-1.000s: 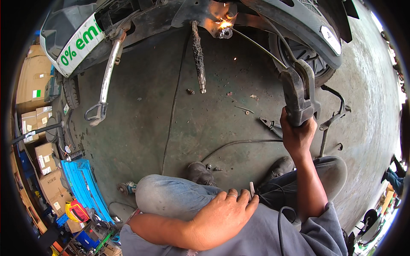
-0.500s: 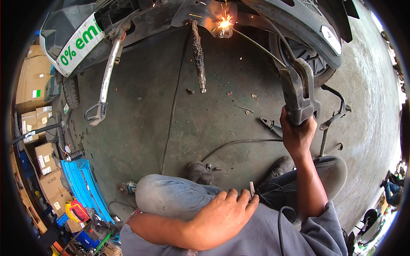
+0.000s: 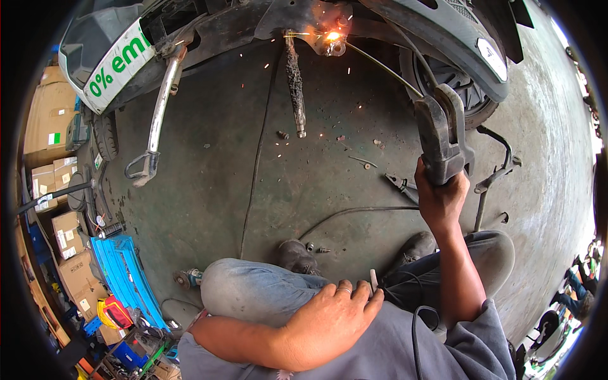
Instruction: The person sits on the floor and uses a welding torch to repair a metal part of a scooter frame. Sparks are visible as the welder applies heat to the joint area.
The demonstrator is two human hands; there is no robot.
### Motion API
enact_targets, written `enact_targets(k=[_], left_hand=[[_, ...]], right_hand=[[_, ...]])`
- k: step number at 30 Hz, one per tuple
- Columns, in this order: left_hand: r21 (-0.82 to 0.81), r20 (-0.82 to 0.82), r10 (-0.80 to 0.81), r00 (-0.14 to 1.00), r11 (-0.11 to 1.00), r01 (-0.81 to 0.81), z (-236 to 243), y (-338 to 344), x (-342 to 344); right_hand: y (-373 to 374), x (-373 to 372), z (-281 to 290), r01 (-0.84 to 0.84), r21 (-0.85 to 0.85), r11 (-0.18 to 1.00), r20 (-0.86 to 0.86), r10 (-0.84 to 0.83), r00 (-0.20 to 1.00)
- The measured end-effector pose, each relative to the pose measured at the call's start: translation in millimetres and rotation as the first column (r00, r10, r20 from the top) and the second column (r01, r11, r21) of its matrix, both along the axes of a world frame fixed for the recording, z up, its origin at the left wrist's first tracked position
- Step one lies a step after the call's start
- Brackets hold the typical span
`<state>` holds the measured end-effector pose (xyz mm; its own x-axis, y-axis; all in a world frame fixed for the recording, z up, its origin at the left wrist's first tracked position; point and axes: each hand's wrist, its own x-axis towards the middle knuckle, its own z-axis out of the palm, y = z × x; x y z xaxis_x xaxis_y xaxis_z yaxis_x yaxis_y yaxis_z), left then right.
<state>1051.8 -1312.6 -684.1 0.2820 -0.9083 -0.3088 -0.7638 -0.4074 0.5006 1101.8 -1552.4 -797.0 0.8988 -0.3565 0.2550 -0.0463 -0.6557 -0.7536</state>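
My right hand (image 3: pixel 443 196) is wrapped round the handle of a black welding electrode holder (image 3: pixel 437 136). From its jaws a thin welding rod (image 3: pixel 386 68) runs up and left to a bright, sparking spot on a metal plate (image 3: pixel 301 19) under the vehicle body. A dark, crusted metal bar (image 3: pixel 295 82) hangs beside that spot. My left hand (image 3: pixel 335 316) rests across my lap with curled fingers, a small white stick (image 3: pixel 373 278) poking up between its fingertips.
Pliers (image 3: pixel 400 183), small metal bits and a cable (image 3: pixel 354 209) lie on the floor. A white metal lever (image 3: pixel 166 95) hangs at left, a wheel (image 3: pixel 468 88) stands at right. An angle grinder (image 3: pixel 188 278) is by my left knee, with a blue plastic panel (image 3: pixel 126 272) and cardboard boxes (image 3: pixel 54 114) beyond.
The glow at the rod's tip has shrunk, and sparks have scattered farther down and left. Both hands and the electrode holder stay in place.
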Motion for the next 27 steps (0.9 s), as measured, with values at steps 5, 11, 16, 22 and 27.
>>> enact_targets(k=[5,11,16,22,27], left_hand=[[0.002,0.007,-0.004,1.0,1.0,0.004,0.8,-1.0,0.0],[-0.005,0.012,0.005,1.0,1.0,-0.005,-0.8,0.3,0.4],[-0.006,0.009,0.006,1.0,1.0,-0.005,-0.7,-0.1,0.6],[-0.008,0.001,0.011,1.0,1.0,-0.011,-1.7,0.2,1.7],[-0.015,-0.004,0.014,1.0,1.0,-0.014,-3.2,0.5,1.6]], right_hand=[[0.6,0.6,1.9,0.011,0.029,1.0,0.014,-0.011,1.0],[-1.1,4.0,1.4,0.088,0.09,0.992,0.03,-0.091,0.995],[-0.5,3.9,3.1,0.066,0.057,0.996,0.018,-0.067,0.998],[-0.8,3.3,0.0,0.032,0.061,0.998,-0.002,-0.032,0.999],[0.3,3.7,0.8,0.035,0.053,0.998,-0.001,-0.035,0.999]])
